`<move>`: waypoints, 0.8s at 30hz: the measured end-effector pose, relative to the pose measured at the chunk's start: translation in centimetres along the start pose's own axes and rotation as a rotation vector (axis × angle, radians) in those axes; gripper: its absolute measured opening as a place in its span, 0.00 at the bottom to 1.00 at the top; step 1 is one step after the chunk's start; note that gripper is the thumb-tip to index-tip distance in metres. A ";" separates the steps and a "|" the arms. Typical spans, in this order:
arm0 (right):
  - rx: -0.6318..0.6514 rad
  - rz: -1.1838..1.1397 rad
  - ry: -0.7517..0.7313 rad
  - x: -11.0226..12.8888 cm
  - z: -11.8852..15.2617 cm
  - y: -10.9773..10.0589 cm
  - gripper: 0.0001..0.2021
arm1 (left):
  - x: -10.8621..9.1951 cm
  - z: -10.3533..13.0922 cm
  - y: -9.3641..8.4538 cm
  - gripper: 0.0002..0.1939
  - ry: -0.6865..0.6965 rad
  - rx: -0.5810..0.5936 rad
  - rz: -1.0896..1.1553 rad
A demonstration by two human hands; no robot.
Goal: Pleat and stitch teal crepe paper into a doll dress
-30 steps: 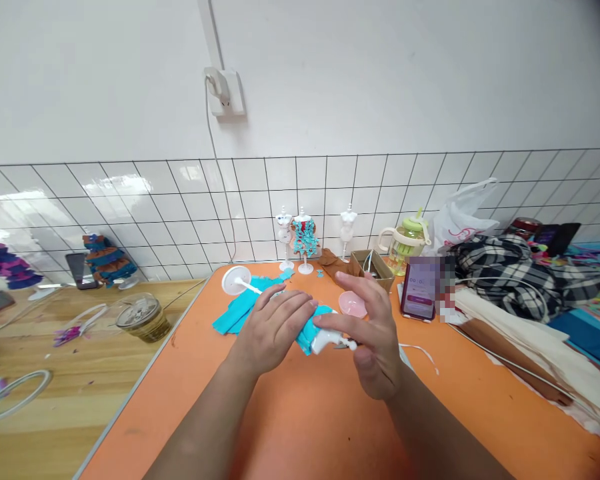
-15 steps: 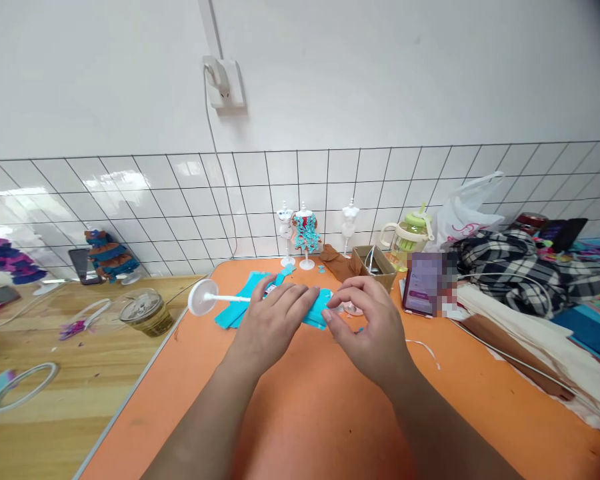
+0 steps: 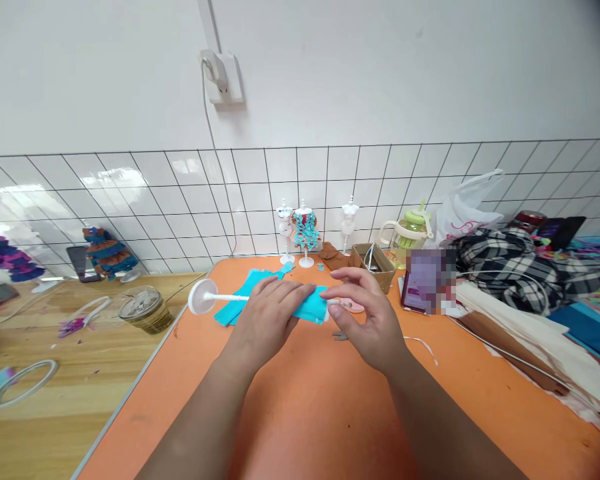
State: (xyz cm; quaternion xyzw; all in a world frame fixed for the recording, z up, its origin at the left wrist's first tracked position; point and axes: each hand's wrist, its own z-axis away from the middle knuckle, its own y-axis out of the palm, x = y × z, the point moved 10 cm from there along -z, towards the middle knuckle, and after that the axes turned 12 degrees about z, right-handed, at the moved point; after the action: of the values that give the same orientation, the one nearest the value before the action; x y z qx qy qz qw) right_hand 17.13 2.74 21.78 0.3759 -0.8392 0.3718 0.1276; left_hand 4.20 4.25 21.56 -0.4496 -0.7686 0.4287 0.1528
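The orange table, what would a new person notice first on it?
Probably the bright blue cloth under the left hand, near the middle of the orange table. Then maybe the little mannequin with blue and red frills, standing at the back, or the black-and-white checked cloth over on the right.

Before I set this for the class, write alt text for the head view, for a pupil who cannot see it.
Over an orange table, a left hand holds turquoise cloth around a sideways white stand; the right hand is at the cloth's far end. Behind, three small dress forms stand before a tiled wall.
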 end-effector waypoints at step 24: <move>0.011 -0.361 0.325 -4.6 2.6 3.8 0.10 | -1.0 0.1 0.3 0.17 -0.012 -0.035 -0.057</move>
State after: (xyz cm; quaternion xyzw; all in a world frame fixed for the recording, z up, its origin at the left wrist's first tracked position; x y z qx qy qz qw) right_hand 17.72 5.06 15.69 0.4557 -0.7247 0.4032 0.3234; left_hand 4.84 3.49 21.44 -0.4277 -0.7893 0.4132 0.1525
